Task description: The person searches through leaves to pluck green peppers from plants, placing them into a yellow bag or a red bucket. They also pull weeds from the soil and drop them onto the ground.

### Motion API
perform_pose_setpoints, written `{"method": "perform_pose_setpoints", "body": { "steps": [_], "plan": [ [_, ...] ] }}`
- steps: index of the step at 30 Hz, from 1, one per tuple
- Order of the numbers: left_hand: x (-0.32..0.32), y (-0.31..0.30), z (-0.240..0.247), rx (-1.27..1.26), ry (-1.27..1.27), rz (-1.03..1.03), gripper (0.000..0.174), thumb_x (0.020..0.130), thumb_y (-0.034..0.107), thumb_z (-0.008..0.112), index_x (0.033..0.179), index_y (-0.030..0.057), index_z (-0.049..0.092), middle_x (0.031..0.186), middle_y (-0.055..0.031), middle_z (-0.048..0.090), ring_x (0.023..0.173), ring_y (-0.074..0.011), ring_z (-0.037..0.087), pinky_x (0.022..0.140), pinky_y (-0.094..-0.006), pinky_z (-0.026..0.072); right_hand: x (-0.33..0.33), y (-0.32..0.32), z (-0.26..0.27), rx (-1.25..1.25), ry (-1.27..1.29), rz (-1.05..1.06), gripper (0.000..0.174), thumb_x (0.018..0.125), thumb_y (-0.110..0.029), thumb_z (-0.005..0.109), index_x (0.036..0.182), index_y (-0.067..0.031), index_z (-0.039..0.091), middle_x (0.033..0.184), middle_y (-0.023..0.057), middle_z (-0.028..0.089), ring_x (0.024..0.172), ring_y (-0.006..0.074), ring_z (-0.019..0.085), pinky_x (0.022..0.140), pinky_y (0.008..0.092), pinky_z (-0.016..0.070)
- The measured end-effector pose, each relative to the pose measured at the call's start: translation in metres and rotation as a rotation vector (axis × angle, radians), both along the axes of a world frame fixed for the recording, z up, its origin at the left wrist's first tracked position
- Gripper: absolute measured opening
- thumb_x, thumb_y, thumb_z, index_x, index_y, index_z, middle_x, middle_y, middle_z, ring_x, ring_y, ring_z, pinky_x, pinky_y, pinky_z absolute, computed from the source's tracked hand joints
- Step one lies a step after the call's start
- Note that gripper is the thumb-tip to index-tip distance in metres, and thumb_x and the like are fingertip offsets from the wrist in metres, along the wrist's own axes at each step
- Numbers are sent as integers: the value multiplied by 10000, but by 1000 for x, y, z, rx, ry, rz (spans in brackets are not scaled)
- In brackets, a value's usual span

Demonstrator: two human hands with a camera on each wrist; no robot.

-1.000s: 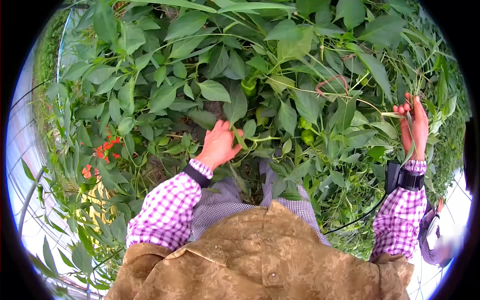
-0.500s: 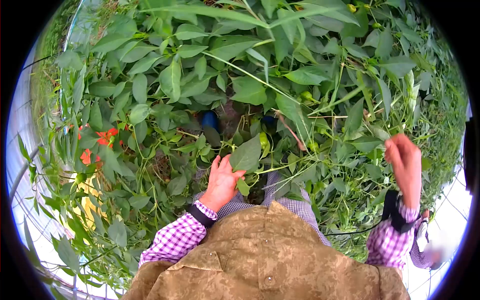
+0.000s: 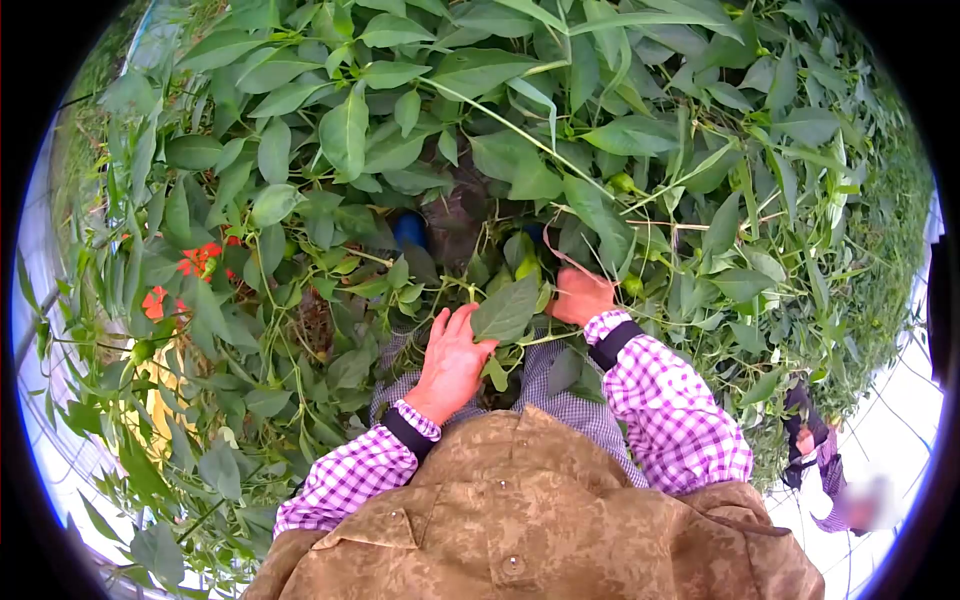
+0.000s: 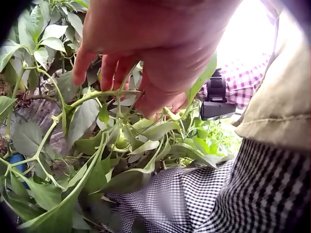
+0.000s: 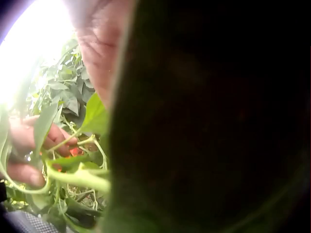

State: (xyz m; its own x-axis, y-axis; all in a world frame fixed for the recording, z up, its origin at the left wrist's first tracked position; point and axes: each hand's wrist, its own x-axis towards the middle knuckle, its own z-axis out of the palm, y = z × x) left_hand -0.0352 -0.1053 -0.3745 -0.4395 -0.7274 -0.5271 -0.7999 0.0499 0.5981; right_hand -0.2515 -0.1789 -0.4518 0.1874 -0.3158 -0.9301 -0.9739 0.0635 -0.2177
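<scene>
Over the lap, my left hand (image 3: 452, 365) pinches a green pepper plant stem (image 4: 107, 92) between thumb and fingers. A broad leaf (image 3: 507, 308) lies beside its fingertips. My right hand (image 3: 580, 296) is just across from it, back of the hand up, in among the leaves; its fingertips are hidden, and I cannot tell what they hold. Close by these hands hang a pale green pepper (image 3: 528, 264) and another small green pepper (image 3: 632, 286). In the right wrist view a large dark shape covers most of the picture, with part of the palm (image 5: 102, 58) showing.
Dense pepper foliage (image 3: 340, 140) surrounds both hands. Bright red patches (image 3: 200, 260) and a yellow item (image 3: 160, 400) show at left among leaves. A blue shoe (image 3: 409, 230) stands on the ground below. At the far right another person (image 3: 835, 480) is partly visible.
My right hand has come from the foliage at far right to the middle, near the left hand. The left hand has moved down toward the lap, with the broad leaf beside it.
</scene>
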Motion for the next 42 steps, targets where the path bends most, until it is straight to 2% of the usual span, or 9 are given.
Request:
{"method": "perform_pose_setpoints", "body": {
  "steps": [7, 14, 17, 20, 24, 27, 33, 39, 42],
  "plan": [
    [1, -5, 8, 57, 16, 27, 396, 593, 30, 672, 987, 76, 687, 1249, -177, 522, 1232, -339, 438, 1001, -449, 383, -12, 30, -13, 91, -47, -171, 354, 744, -383, 663, 871, -53, 673, 857, 168, 668, 821, 292, 654, 734, 403, 503],
    [11, -20, -1, 107, 103, -22, 416, 718, 159, 712, 1124, 87, 650, 1221, -163, 577, 1194, -347, 495, 984, -416, 435, -27, 71, 0, -195, -419, -1190, 66, 847, -79, 633, 874, -36, 590, 682, -60, 526, 608, 38, 447, 572, 204, 381],
    [-2, -64, 38, 176, -39, 159, 501, 676, 228, 770, 1135, 77, 638, 1336, -171, 462, 1248, -346, 431, 1012, -429, 395, -28, 75, -5, -325, -428, -1270, 139, 816, -105, 664, 807, -21, 553, 675, -18, 521, 607, 69, 450, 562, 239, 398],
    [0, -120, 61, -320, 265, 449, 394, 681, 230, 792, 1023, 66, 687, 1304, -169, 498, 1170, -328, 508, 979, -425, 425, -22, 58, 11, -319, -455, -1293, 136, 830, -105, 674, 844, -27, 564, 683, -32, 518, 614, 57, 440, 561, 224, 388],
    [-49, -132, 34, -368, 198, 176, 110, 711, 189, 718, 742, 94, 672, 801, -52, 611, 840, -219, 584, 714, -344, 479, -22, 55, 10, -289, -474, -1277, 159, 827, -114, 688, 880, -23, 569, 692, -37, 522, 616, 45, 438, 551, 217, 383],
    [-75, -92, -37, -238, -47, -267, 280, 776, 162, 571, 1042, 89, 617, 1096, -68, 604, 996, -251, 579, 799, -390, 485, -25, 58, 5, -282, -468, -1246, 147, 826, -113, 682, 891, -22, 587, 694, -32, 526, 616, 47, 437, 554, 223, 386],
    [-73, -83, -60, -338, 21, -207, 193, 699, 186, 585, 858, 94, 645, 934, -23, 571, 926, -200, 553, 690, -352, 460, -22, 46, 10, -221, -466, -1204, 180, 860, -150, 637, 976, -13, 621, 798, 3, 614, 721, 78, 524, 665, 253, 441],
    [-79, -81, -56, -440, -86, -48, 168, 715, 175, 581, 843, 71, 615, 929, -58, 573, 997, -225, 558, 682, -360, 466, 1, 24, 14, -122, -402, -1479, 151, 874, -157, 636, 942, -23, 621, 757, -33, 590, 554, 59, 434, 502, 217, 353],
    [-77, -83, -57, -210, -84, 62, 193, 777, 146, 565, 947, 56, 588, 969, -107, 590, 1044, -286, 551, 830, -504, 441, 12, 15, 16, -143, -324, -1524, 121, 908, -200, 601, 916, -82, 576, 718, -54, 526, 564, 40, 419, 503, 191, 317]
  ]
}}
